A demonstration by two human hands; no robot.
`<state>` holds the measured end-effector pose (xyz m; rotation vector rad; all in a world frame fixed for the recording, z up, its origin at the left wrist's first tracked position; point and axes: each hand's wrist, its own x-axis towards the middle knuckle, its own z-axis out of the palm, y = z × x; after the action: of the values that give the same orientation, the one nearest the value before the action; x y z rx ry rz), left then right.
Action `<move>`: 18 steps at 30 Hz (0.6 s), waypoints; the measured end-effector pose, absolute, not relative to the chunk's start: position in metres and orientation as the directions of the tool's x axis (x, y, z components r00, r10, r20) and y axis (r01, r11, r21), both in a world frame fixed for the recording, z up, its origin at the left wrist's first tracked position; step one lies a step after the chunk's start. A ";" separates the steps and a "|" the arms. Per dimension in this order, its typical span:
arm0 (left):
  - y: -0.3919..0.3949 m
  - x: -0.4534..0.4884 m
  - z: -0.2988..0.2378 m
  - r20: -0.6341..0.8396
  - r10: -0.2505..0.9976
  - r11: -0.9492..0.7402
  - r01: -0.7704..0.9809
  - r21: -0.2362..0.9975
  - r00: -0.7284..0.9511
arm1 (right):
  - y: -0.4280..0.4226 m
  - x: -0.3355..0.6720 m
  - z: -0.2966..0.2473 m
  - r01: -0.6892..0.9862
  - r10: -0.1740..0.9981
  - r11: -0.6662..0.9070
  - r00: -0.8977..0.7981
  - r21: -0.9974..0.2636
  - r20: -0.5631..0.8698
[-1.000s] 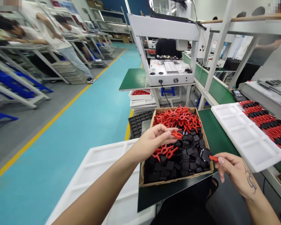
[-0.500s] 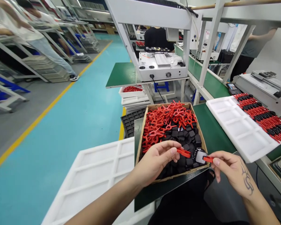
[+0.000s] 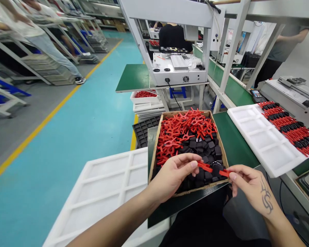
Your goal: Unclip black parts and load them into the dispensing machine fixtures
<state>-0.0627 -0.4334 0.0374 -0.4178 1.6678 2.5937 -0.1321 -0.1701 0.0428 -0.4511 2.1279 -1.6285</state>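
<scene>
My left hand point(image 3: 172, 175) pinches a red spring clamp point(image 3: 205, 166) between thumb and fingers. Opposite it, my right hand point(image 3: 248, 180) pinches another red clamp point(image 3: 224, 173), whose far end is at a small rounded black piece point(image 3: 217, 168). The left clamp's tip reaches the edge of that black piece; whether it grips it I cannot tell. Both hands are above the near part of a cardboard box point(image 3: 224, 152). Inside, a heap of red clamps point(image 3: 173, 133) lies at the back and left, with small black blocks point(image 3: 207, 147) at the front and right.
A white tray point(image 3: 266, 151) at the right bears rows of red clamps with black pieces point(image 3: 285, 125). Another white compartment tray point(image 3: 100, 185) is at the left, below the box. Ahead stands a white machine point(image 3: 180, 75) on a green table. Other people are farther off.
My right hand has moved slightly left and turned the black piece, so its pale face no longer shows. The left clamp has shifted right and now meets the piece.
</scene>
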 end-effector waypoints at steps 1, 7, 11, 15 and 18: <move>-0.433 -0.062 0.038 -0.239 -0.123 -0.422 -0.167 0.891 -0.963 | -0.171 -0.132 0.043 -0.002 -0.494 0.260 -0.859 -0.966 -0.131; -0.432 -0.062 0.037 -0.241 -0.133 -0.399 -0.171 0.901 -0.961 | -0.172 -0.131 0.041 -0.004 -0.492 0.258 -0.861 -0.966 -0.128; -0.432 -0.062 0.036 -0.244 -0.142 -0.394 -0.171 0.903 -0.959 | -0.172 -0.130 0.041 0.001 -0.487 0.250 -0.864 -0.968 -0.127; -0.430 -0.063 0.038 -0.243 -0.140 -0.378 -0.175 0.909 -0.960 | -0.173 -0.130 0.041 0.006 -0.488 0.250 -0.863 -0.968 -0.132; -0.429 -0.063 0.039 -0.243 -0.127 -0.379 -0.179 0.908 -0.962 | -0.173 -0.130 0.041 0.005 -0.484 0.258 -0.865 -0.966 -0.133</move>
<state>-0.0626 -0.4294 0.0387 -0.4281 1.7319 2.5475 -0.1298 -0.1728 0.0415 -0.4356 2.1316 -1.6390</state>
